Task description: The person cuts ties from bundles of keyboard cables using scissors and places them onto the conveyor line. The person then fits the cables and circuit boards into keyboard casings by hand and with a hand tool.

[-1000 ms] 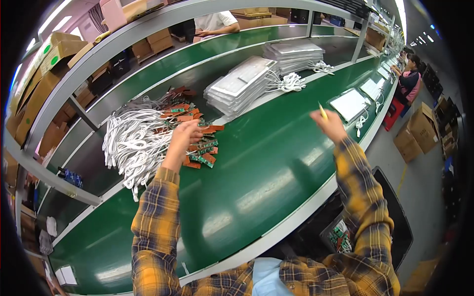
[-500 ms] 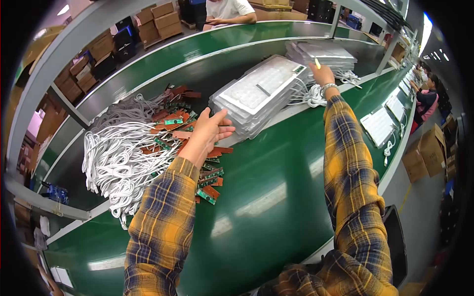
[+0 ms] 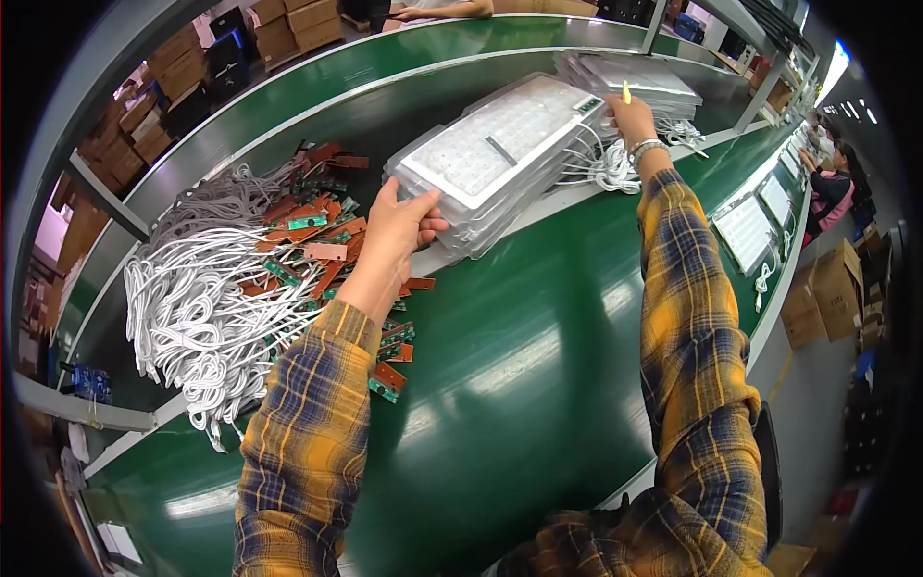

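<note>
A white keyboard (image 3: 514, 135) lies in a clear plastic tray on top of a stack of similar trays (image 3: 481, 226). A dark strip and a small green circuit board are on the keyboard. My left hand (image 3: 399, 226) grips the near left corner of the top tray, thumb over its edge. At the far right corner, my right hand (image 3: 632, 120) has its fingers closed on the edge; a yellow tip shows on one finger. Beside my left wrist lies a heap of white cables (image 3: 207, 317) with green and brown circuit boards (image 3: 327, 252) attached.
Behind my right hand stands another stack of clear trays (image 3: 639, 82), with coiled white cables (image 3: 612, 168) nearby. Further keyboards (image 3: 748, 231) lie along the green belt (image 3: 500, 385) to the right. Metal posts (image 3: 663, 31) rise from the bench. Other people sit across and farther down the line.
My left hand has closed from a spread pose onto the tray's near corner. My right hand has reached the far corner. The view has shifted slightly.
</note>
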`<state>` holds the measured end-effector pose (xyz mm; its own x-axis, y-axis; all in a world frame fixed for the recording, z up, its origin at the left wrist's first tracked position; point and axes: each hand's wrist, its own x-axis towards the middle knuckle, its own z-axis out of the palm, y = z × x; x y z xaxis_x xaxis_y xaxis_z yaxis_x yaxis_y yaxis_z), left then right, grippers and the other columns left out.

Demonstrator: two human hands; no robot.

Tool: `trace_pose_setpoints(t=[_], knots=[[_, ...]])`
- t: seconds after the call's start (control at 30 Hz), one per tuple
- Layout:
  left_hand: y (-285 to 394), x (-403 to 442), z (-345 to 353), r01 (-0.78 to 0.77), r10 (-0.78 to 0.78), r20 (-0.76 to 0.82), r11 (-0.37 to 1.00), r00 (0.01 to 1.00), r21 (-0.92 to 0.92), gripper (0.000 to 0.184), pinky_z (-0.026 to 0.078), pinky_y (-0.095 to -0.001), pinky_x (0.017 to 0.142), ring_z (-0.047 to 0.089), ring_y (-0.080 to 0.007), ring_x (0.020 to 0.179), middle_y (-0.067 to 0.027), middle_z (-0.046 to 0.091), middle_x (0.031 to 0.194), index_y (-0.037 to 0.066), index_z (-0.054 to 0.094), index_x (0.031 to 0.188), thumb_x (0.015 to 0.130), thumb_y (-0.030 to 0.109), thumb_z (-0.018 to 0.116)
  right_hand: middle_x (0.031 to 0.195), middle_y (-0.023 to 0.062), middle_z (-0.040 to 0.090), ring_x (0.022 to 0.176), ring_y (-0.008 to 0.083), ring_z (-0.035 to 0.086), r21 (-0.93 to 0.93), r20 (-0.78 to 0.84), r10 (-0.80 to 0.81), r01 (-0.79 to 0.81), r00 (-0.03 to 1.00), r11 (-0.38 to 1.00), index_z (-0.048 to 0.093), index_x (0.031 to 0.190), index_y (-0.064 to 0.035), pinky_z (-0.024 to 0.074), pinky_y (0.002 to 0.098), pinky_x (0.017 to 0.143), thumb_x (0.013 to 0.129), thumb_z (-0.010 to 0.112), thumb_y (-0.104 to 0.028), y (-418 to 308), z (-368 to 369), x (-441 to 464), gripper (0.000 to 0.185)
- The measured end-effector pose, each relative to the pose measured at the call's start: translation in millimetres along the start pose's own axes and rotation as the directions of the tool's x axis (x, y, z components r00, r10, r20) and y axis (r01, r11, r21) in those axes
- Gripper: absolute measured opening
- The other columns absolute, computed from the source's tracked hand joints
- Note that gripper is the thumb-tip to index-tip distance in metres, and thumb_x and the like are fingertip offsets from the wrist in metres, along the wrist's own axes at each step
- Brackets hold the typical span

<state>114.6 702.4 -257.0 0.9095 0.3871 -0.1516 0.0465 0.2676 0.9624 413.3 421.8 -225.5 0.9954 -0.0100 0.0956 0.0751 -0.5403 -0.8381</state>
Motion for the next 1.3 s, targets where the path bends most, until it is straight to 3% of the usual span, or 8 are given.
trace_pose_setpoints(t=[0.33,0.57,0.67,0.83,0.93,1.1,1.17,1.3], knots=[[0,-15,9,-0.049,0.05,-0.051,0.999,0.997,0.017,0.058,0.045,-0.0183,0.06,0.059,-0.0095,0.073,-0.008,0.059,0.09,-0.001,0.035,0.144,0.092,0.01,0.059,0.075,-0.0004,0.06,0.057,0.0068,0.05,0.358,-0.066,-0.093,0.11,0.993,0.927,0.07,0.101,-0.0061,0.0357,0.0208,0.046,0.087,0.063,-0.014,-26,-20,-47,0.018],[5,-32,7,-0.117,0.122,0.031,0.985,0.992,-0.13,0.072,0.046,-0.019,0.062,0.058,-0.0108,0.072,-0.0105,0.06,0.094,0.002,0.021,0.152,0.09,0.005,0.058,0.073,-0.0025,0.058,0.055,0.0037,0.046,0.494,-0.119,-0.101,0.147,0.988,0.857,0.069,0.112,-0.0063,0.0329,0.017,0.044,0.089,0.063,-0.012,-15,-44,-103,0.024],[22,-66,21,-0.162,0.185,0.066,0.951,0.981,-0.262,0.082,0.046,-0.0187,0.056,0.058,-0.0112,0.067,-0.0128,0.06,0.093,0.003,0.009,0.156,0.09,0.002,0.057,0.071,-0.0036,0.056,0.054,0.0021,0.045,0.448,-0.149,-0.193,0.24,0.97,0.861,0.069,0.113,-0.0064,0.0308,0.0153,0.043,0.089,0.063,-0.013,-20,-89,-131,0.025],[38,-151,45,-0.117,0.18,0.16,0.934,0.971,-0.338,0.081,0.044,-0.021,0.063,0.055,-0.0114,0.07,-0.0075,0.058,0.088,0.005,0.012,0.156,0.09,0.001,0.058,0.07,-0.0045,0.055,0.053,0.0012,0.042,0.251,-0.264,-0.344,0.409,0.901,0.877,0.069,0.114,-0.0061,0.0297,0.0149,0.043,0.092,0.06,-0.014,-18,-174,-192,0.025],[30,-202,32,-0.069,0.144,0.186,0.931,0.972,-0.36,0.081,0.045,-0.0208,0.063,0.057,-0.0117,0.071,-0.0087,0.058,0.089,0.005,0.01,0.156,0.09,0.001,0.057,0.072,-0.0049,0.055,0.053,0.0014,0.041,0.265,-0.245,-0.334,0.394,0.91,0.88,0.069,0.115,-0.0062,0.0285,0.0144,0.045,0.093,0.059,-0.014,-18,-204,-257,0.025],[0,-289,-32,0.002,0.06,0.173,0.941,0.983,-0.337,0.08,0.044,-0.0206,0.064,0.057,-0.0123,0.071,-0.0091,0.058,0.089,0.004,0.011,0.156,0.09,0.001,0.057,0.076,-0.0008,0.062,0.055,0.0053,0.045,0.102,-0.053,-0.384,0.387,0.922,0.916,0.069,0.113,-0.0057,0.0349,0.0186,0.049,0.094,0.059,-0.016,16,-176,-366,0.023],[-15,-322,-70,0.077,-0.052,0.096,0.959,0.994,-0.274,0.08,0.043,-0.0196,0.063,0.055,-0.0117,0.069,-0.008,0.059,0.088,0.004,0.013,0.156,0.089,0.0,0.058,0.076,-0.0005,0.062,0.058,0.0071,0.048,0.078,0.076,-0.292,0.286,0.953,0.955,0.068,0.114,-0.0054,0.0377,0.0203,0.052,0.094,0.058,-0.014,30,-143,-412,0.024],[-47,-385,-159,0.123,-0.139,-0.055,0.967,0.989,-0.221,0.08,0.042,-0.0193,0.062,0.054,-0.0107,0.067,-0.0065,0.059,0.085,0.004,0.015,0.156,0.089,-0.001,0.058,0.077,0.0016,0.064,0.064,0.0119,0.055,0.118,0.276,-0.311,0.29,0.909,0.95,0.067,0.112,-0.0048,0.0436,0.0249,0.059,0.092,0.057,-0.012,49,-65,-485,0.023]])
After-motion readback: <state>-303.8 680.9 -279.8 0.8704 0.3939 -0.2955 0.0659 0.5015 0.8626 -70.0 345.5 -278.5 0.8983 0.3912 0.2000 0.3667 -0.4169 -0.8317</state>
